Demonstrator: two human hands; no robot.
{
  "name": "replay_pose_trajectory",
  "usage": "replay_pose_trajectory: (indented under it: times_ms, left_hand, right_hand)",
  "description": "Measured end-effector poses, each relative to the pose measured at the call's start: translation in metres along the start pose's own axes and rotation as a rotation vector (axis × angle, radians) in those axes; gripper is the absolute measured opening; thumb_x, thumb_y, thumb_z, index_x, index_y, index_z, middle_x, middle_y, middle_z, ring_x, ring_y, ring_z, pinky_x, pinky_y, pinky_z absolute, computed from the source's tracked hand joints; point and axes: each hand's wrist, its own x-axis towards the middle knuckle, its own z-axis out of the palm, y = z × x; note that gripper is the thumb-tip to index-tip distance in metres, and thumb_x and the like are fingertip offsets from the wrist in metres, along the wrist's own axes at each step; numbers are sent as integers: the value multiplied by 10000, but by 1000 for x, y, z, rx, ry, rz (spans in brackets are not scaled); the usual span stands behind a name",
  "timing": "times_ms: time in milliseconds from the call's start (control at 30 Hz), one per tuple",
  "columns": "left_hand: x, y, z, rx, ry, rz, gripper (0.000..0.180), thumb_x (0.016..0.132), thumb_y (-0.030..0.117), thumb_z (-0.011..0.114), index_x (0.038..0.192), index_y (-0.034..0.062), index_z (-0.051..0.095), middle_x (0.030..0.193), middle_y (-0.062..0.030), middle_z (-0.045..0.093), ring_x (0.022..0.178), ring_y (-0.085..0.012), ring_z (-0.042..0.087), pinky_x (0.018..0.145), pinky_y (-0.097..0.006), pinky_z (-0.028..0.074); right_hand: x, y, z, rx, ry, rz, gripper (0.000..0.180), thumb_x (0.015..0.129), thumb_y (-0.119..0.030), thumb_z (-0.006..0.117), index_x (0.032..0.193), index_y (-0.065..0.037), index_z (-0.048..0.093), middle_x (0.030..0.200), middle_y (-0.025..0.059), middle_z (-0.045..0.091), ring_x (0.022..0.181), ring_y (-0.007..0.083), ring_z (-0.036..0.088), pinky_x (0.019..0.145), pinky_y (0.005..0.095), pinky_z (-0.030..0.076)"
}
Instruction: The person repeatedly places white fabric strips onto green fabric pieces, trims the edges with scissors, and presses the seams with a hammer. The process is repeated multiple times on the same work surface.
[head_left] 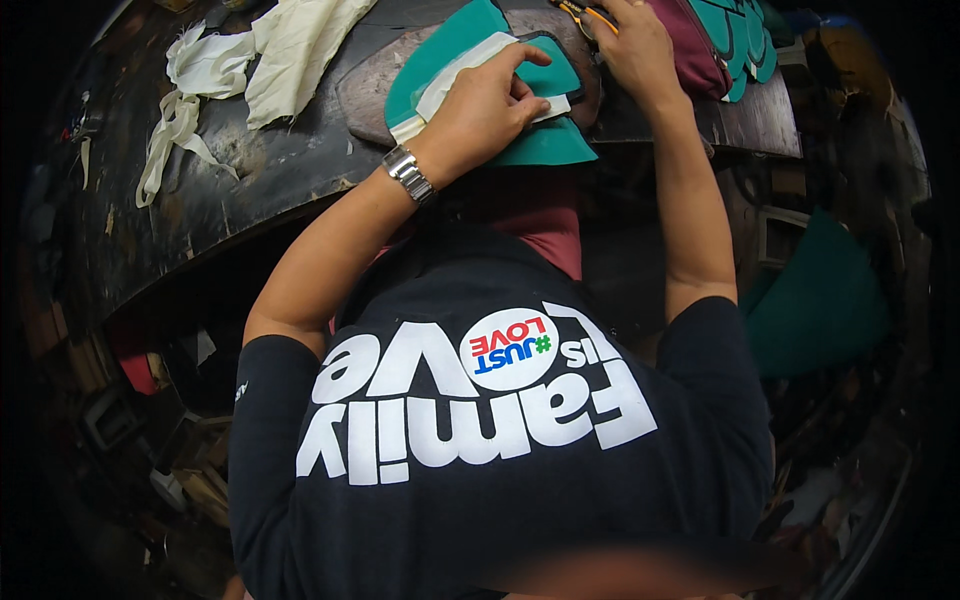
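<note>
My left hand [482, 105], with a metal watch at the wrist, rests on a green sheet piece [425, 70]. Its index finger and thumb are bent and apart, with no object visible between them. Under and beside that hand runs a white strip [455, 75] across the green piece. A narrow pale strip [553, 106] crosses near the thumb. Beyond, at the upper edge, my right hand [635, 45] is closed around a tool with orange and black handles [572, 8]; its working end is cut off by the frame.
A dark worn board [365, 85] lies beneath the green piece on the black table [270, 190]. Off-white cloth scraps [290, 60] lie at left. At right are maroon material [690, 50] and several green cut pieces [745, 40]. A larger green sheet [825, 300] hangs lower right.
</note>
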Motion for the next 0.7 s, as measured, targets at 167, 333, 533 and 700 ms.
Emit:
replay_pose_trajectory:
  times_ms: [167, 333, 533, 700]
  left_hand:
    - [0, -6, 1, 29, -15, -11, 447, 852, 110, 761, 1272, 83, 611, 777, -82, 702, 703, -194, 690, 669, -320, 546]
    - [0, -8, 3, 83, -9, 10, 461, 858, 95, 760, 1292, 89, 606, 760, -19, 662, 663, -79, 629, 631, -237, 515]
    - [0, -12, 4, 65, -8, 20, 427, 857, 90, 748, 1266, 87, 625, 763, -19, 662, 653, -76, 618, 624, -236, 509]
    - [2, -8, -1, 59, -43, 12, 387, 881, 116, 743, 1251, 86, 636, 721, -17, 645, 629, -79, 603, 604, -238, 500]
  right_hand:
    - [-62, -35, -15, 397, -160, 255, 276, 923, -32, 684, 1198, -15, 677, 928, 10, 665, 890, 73, 617, 805, 234, 504]
    - [-96, -54, -11, 500, -98, 318, 278, 893, 8, 664, 1169, -16, 682, 938, 80, 709, 865, 139, 669, 817, 286, 530]
    - [-105, -54, -11, 230, -109, 28, 257, 860, 24, 682, 1112, -6, 720, 1030, 134, 695, 967, 280, 663, 855, 349, 535]
    - [-113, -61, -8, 25, -137, -104, 333, 856, -71, 735, 1186, -26, 706, 1094, 118, 661, 1013, 308, 612, 896, 402, 510]
